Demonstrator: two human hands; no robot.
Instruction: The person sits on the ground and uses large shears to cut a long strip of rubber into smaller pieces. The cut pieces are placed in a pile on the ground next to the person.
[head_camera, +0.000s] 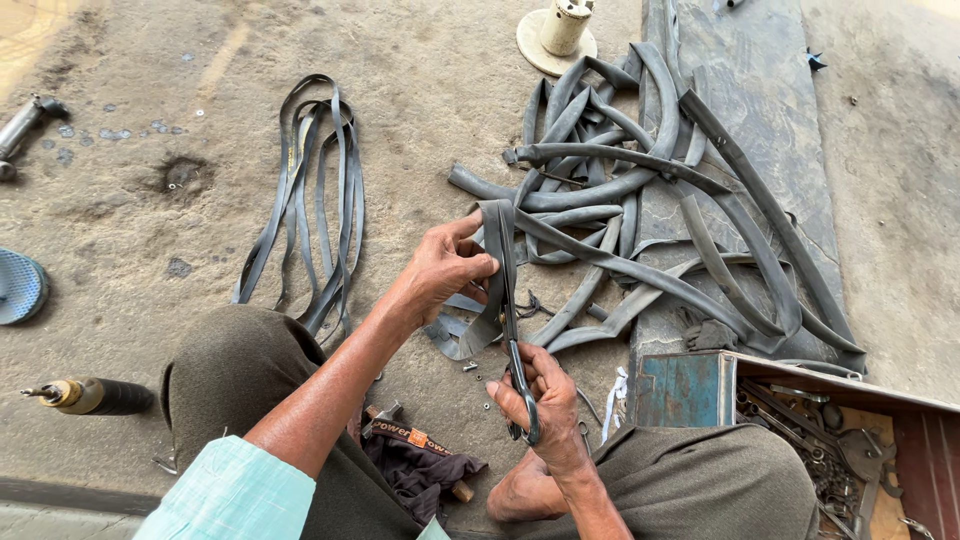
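One open toolbox (690, 385) holds wrenches (790, 410); both hands grip scissors (518, 375) and rubber strip (497, 240)

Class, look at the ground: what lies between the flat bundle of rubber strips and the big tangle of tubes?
Head view: the left hand, gripping a rubber strip.

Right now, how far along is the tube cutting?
Done: a bundle of thin rubber strips lies on the ground. In hand: left hand holds a tube strip taut; right hand works scissors into it. Left: a tangled pile of inner tubes looks uncut.
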